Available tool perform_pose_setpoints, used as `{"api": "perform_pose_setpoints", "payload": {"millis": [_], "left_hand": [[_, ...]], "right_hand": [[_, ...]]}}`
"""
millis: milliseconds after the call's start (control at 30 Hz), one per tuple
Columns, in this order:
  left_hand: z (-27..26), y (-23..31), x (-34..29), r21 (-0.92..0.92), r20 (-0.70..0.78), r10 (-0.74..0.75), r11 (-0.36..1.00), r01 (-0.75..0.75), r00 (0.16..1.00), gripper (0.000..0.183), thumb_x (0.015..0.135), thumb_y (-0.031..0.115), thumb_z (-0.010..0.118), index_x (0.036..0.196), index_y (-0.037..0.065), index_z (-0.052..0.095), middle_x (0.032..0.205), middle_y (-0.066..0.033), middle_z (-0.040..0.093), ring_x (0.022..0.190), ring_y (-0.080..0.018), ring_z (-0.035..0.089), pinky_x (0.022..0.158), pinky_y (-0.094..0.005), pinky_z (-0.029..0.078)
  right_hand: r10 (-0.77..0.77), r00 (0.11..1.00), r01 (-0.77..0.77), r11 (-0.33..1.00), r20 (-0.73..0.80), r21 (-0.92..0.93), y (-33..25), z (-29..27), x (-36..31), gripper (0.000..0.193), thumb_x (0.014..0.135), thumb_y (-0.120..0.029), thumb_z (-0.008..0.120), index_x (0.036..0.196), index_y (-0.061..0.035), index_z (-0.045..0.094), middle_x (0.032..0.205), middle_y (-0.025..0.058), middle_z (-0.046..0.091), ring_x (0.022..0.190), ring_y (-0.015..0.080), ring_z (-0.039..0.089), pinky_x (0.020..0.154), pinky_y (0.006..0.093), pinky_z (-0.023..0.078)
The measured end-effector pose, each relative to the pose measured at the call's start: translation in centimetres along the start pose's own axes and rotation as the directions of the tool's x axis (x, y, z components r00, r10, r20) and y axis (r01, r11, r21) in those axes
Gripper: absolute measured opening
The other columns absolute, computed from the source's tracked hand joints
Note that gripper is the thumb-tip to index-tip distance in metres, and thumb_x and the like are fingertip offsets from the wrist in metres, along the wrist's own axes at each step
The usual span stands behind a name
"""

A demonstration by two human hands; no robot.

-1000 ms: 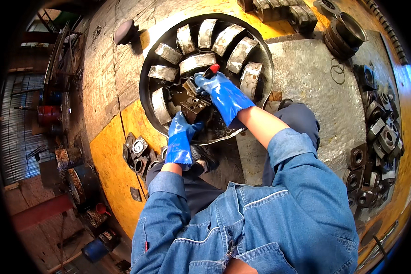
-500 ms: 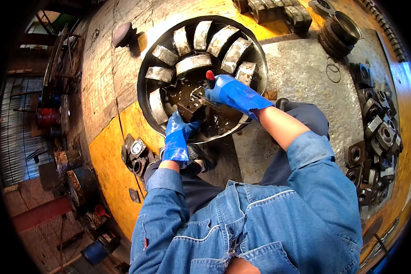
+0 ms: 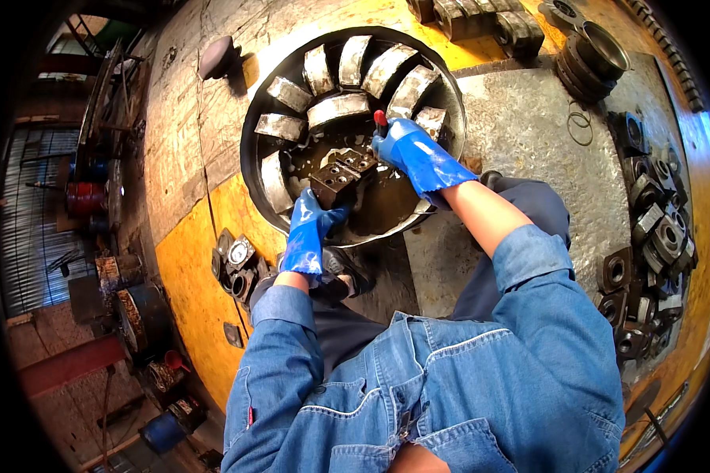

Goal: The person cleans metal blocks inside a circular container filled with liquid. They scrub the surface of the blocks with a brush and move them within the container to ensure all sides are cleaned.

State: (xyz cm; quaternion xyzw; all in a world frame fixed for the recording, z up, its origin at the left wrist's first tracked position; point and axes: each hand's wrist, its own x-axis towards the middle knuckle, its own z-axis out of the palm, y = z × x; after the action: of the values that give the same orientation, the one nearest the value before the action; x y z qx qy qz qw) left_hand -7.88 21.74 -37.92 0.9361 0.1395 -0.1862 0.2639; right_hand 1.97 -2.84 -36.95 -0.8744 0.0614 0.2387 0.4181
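Observation:
In a round black pan of murky liquid lies a dark metal block with several round holes, tilted. My left hand, in a blue rubber glove, grips its near edge. My gloved right hand is closed around a red-ended handle at the right of the pan, up and right of the block. The tool's other end is hidden by the hand, so I cannot tell its kind. Several curved metal segments stand along the pan's far and left sides.
Small metal parts lie left of my knee, with a larger pile of square holed parts at the far right. Metal rings stand back right. A dark rounded object sits beyond the pan's left. My shoe is close to the pan.
My right hand and the red-ended handle have moved up and right, away from the block. More of the block's holed top shows. My left hand stays at its edge.

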Motion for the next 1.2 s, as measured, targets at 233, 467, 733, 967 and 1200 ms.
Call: {"api": "perform_pose_setpoints", "payload": {"millis": [233,467,733,967,1200], "left_hand": [[0.1,3.4,-0.6,-0.489,0.123,0.008,0.871,0.054,0.992,0.039,0.079,0.018,0.08,0.11,-0.001,0.066,0.088,-0.0156,0.072,0.07,-0.0224,0.069,0.06,-0.0344,0.054],[2.5,1.5,2.0,-0.326,0.056,0.386,0.879,-0.348,0.921,0.024,0.091,0.021,0.061,0.077,0.003,0.07,0.061,-0.0073,0.062,0.05,-0.019,0.058,0.046,-0.0299,0.042],[0.7,-0.3,3.3,-0.234,0.199,0.457,0.881,-0.411,0.867,0.024,0.092,0.029,0.067,0.1,0.008,0.077,0.084,-0.0135,0.073,0.079,-0.0274,0.069,0.079,-0.0348,0.052],[-1.0,-3.2,0.4,-0.539,0.318,0.01,0.825,0.172,0.948,0.054,0.098,0.047,0.067,0.115,-0.005,0.071,0.106,-0.0091,0.072,0.102,-0.0179,0.062,0.092,-0.0312,0.046],[-0.1,-2.3,0.0,-0.529,0.294,0.019,0.836,0.146,0.956,0.057,0.098,0.049,0.066,0.12,-0.004,0.069,0.112,-0.0119,0.071,0.104,-0.0195,0.063,0.095,-0.0344,0.047]], "right_hand": [[-0.11,0.981,0.168,0.892,-0.16,0.42,1.0,-2.9,0.3,0.038,0.088,-0.032,0.068,0.109,-0.001,0.074,0.092,0.0186,0.075,0.087,0.0296,0.073,0.082,0.0378,0.056],[-0.15,0.97,0.223,0.859,-0.191,0.461,-0.6,-2.8,-2.2,0.03,0.092,-0.029,0.065,0.106,-0.0048,0.075,0.094,0.0158,0.077,0.081,0.0266,0.075,0.079,0.0371,0.059],[-0.162,0.92,0.188,0.981,0.358,-0.039,-0.1,4.0,-4.5,0.048,0.087,-0.041,0.067,0.115,-0.0029,0.074,0.107,0.0264,0.072,0.1,0.0343,0.071,0.089,0.0441,0.053],[-0.131,0.812,0.113,0.991,0.568,0.067,0.9,4.6,-5.7,0.058,0.075,-0.044,0.079,0.112,0.0001,0.074,0.1,0.0282,0.071,0.088,0.0353,0.068,0.077,0.044,0.051],[-0.887,0.316,0.778,0.445,0.337,0.443,5.5,7.9,-3.4,0.051,0.075,0.012,0.054,0.121,-0.0019,0.074,0.114,0.022,0.074,0.1,0.0344,0.073,0.09,0.0401,0.056]]}}
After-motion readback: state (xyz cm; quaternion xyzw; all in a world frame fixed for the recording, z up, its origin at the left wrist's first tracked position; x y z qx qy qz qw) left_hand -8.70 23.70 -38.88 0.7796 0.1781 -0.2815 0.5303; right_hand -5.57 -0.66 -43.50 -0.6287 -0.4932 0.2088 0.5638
